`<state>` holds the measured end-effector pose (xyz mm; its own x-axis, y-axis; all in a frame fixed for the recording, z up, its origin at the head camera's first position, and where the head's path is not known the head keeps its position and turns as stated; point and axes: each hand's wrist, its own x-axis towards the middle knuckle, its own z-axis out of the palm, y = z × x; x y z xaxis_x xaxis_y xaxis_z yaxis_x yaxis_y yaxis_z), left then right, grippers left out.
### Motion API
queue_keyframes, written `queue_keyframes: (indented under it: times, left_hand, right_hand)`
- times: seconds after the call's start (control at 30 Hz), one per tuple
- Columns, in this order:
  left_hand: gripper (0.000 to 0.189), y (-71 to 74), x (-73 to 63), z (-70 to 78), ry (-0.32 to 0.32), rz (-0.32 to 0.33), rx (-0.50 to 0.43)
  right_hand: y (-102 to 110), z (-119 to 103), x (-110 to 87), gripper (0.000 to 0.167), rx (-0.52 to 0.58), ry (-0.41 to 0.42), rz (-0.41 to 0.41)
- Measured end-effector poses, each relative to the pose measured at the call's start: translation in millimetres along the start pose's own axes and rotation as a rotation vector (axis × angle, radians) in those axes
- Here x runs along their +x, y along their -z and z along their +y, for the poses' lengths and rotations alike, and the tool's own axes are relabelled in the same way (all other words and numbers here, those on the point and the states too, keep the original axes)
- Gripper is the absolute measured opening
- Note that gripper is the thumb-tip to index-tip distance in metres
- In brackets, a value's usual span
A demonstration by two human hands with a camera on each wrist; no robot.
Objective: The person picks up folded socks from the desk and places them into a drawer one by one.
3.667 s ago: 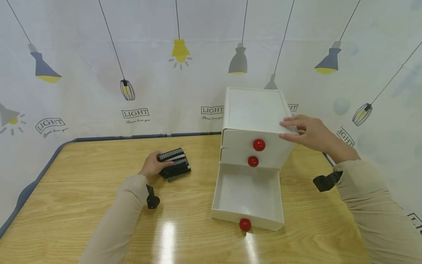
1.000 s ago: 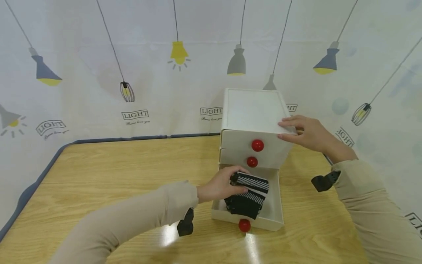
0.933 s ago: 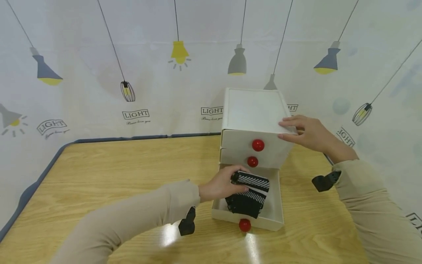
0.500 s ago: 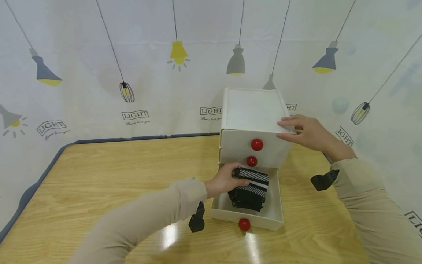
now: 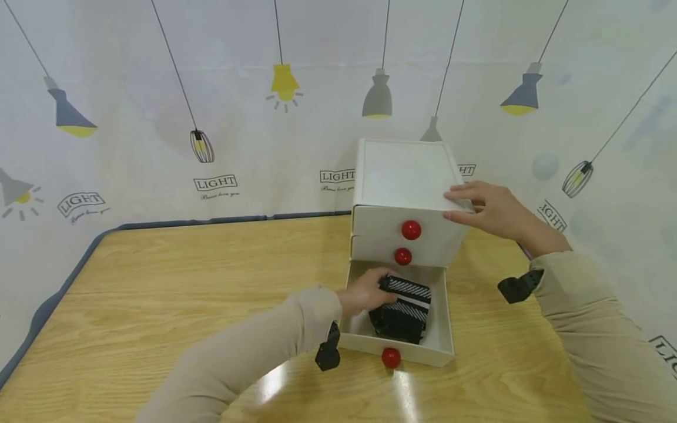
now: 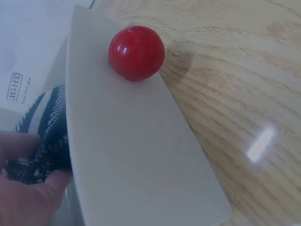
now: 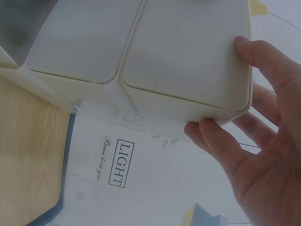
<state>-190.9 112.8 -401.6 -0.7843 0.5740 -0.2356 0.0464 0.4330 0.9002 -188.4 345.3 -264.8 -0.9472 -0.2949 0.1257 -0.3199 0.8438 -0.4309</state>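
Note:
A white drawer cabinet (image 5: 404, 176) stands on the table with its bottom drawer (image 5: 423, 353) pulled out. Inside that drawer, my left hand (image 5: 366, 291) pinches a folded black-and-white striped knit fabric (image 5: 402, 323), thumb on top. The left wrist view shows the knit (image 6: 54, 117) partly hidden behind the drawer's front wall (image 6: 131, 141). At the cabinet's upper right front corner, my right hand (image 5: 497, 211) grips the edge, with the thumb on the front and fingers over the top and side, as the right wrist view confirms.
Red round knobs sit on the drawer fronts, one on the open drawer (image 5: 391, 358) and two on the shut upper drawers, such as the top knob (image 5: 411, 230). The wooden table (image 5: 211, 282) meets a lamp-printed backdrop (image 5: 238, 117) behind the cabinet.
My left hand has carried the striped knit fabric from the table's left side into the open drawer, lately shifting slightly right and down. My right hand keeps its hold on the cabinet corner.

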Motion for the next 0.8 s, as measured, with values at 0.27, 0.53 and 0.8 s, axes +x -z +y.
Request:
queue_keyframes:
  times: [0.27,0.53,0.8]
  left_hand:
    - [0.039,0.4,2.9,-0.9,0.010,0.032,0.063]
    - [0.032,9.8,4.6,-2.0,-0.077,-0.001,0.115]
    - [0.034,34.4,-7.8,3.1,-0.210,-0.093,0.196]
  right_hand:
    - [0,1,0.0,0.049,-0.023,0.014,0.022]
    - [-1,1,0.0,0.049,-0.018,0.025,0.024]
    - [-1,0,-0.4,0.050,-0.004,0.016,0.012]
